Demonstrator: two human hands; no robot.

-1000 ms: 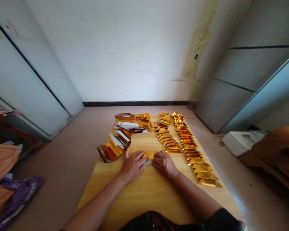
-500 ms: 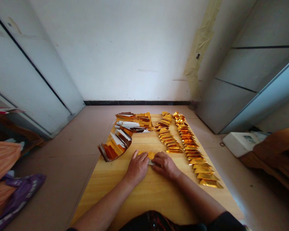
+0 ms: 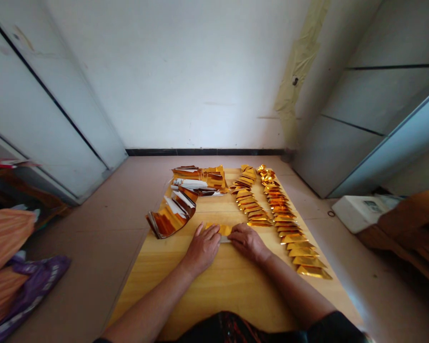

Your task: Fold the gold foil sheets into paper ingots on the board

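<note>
A small sheet of gold foil paper [image 3: 226, 230] lies on the wooden table, its near edge folded over to show a pale strip. My left hand [image 3: 204, 245] presses on the paper's left part, fingers close together and holding it down. At the right end of the same sheet, my right hand [image 3: 249, 242] has its fingers curled and pinched on the folded edge. My fingers hide both ends of the sheet. Beyond my right hand runs a row of folded gold foil pieces [image 3: 252, 207]. A longer row of folded foil pieces [image 3: 286, 221] lines the table's right side.
Loose stacks of gold and white foil sheets [image 3: 171, 214] lie at the table's left and far left [image 3: 212, 178]. Bare wood of the table [image 3: 236, 290] shows near me. Orange and purple bags [image 3: 32, 286] are at the left; a white box [image 3: 353, 214] is at the right.
My right hand has slid slightly right along the folded edge, so more of the pale strip shows. My left hand stays nearly in place on the paper.
</note>
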